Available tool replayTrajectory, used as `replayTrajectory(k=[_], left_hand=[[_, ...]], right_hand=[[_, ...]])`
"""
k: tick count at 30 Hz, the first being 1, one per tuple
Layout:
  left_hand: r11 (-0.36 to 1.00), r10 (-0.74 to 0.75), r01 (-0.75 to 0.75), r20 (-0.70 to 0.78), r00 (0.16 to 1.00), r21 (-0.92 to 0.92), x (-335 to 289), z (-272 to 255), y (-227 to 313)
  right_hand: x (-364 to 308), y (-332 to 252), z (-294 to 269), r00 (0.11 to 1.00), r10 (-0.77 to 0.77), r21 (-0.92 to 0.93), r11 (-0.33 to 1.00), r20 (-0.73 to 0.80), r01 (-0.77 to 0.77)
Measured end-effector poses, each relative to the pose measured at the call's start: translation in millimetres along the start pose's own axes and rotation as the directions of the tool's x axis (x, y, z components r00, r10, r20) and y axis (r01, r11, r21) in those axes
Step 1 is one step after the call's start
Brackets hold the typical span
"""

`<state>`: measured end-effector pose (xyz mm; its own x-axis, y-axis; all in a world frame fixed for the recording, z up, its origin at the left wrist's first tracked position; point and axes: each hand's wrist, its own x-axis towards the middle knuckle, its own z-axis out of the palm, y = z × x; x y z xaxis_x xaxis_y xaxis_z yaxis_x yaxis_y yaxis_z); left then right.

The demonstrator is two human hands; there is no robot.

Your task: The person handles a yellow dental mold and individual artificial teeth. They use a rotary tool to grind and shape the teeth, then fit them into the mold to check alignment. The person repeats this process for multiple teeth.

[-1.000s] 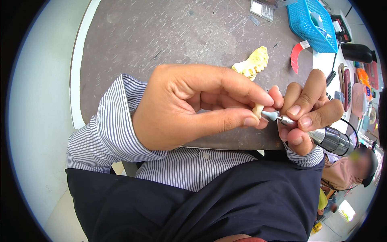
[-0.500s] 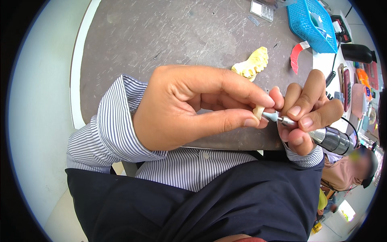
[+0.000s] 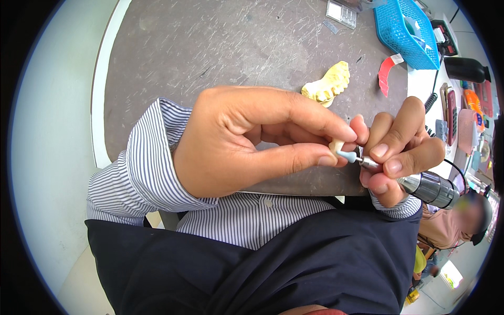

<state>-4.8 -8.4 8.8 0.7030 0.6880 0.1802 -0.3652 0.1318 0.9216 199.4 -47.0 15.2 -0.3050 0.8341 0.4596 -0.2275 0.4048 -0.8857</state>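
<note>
Between thumb and forefinger, my left hand (image 3: 262, 139) pinches a small cream-coloured dental crown (image 3: 336, 145). My right hand (image 3: 401, 149) grips a rotary handpiece (image 3: 431, 189) with a silver nose and a black body. A pale blue polishing tip (image 3: 347, 156) on its thin shank points left and appears to touch the crown's lower right side. Part of the crown is covered by my left fingertips. Beyond my hands, a yellow dental cast (image 3: 329, 84) with a row of teeth lies on the scratched grey-brown table (image 3: 210, 47).
At the far right stand a blue mesh basket (image 3: 401, 39) and a black bottle (image 3: 466, 69). A curved red strip (image 3: 386, 73) and a small clear case (image 3: 341, 13) lie on the table. A coiled black cord (image 3: 430, 102) runs near my right hand. Another person (image 3: 451, 223) sits at the right.
My right hand and the handpiece have shifted slightly downward, bringing the blue tip lower against the crown. My left hand has barely moved.
</note>
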Motion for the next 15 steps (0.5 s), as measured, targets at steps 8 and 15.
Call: replayTrajectory(k=[8, 15], left_hand=[[0.959, 0.076, -0.099, 0.095, 0.993, 0.267, 3.7, -5.3, 3.4], [0.995, 0.017, -0.022, 0.057, 0.998, 0.097, 1.0, -1.8, 2.0]], right_hand=[[1.5, -2.0, -1.9, 0.998, -0.034, 0.008, 0.999, 0.044, 0.034], [-1.2, 1.8, -3.3, 0.999, -0.053, -0.002, 0.999, 0.001, 0.053]])
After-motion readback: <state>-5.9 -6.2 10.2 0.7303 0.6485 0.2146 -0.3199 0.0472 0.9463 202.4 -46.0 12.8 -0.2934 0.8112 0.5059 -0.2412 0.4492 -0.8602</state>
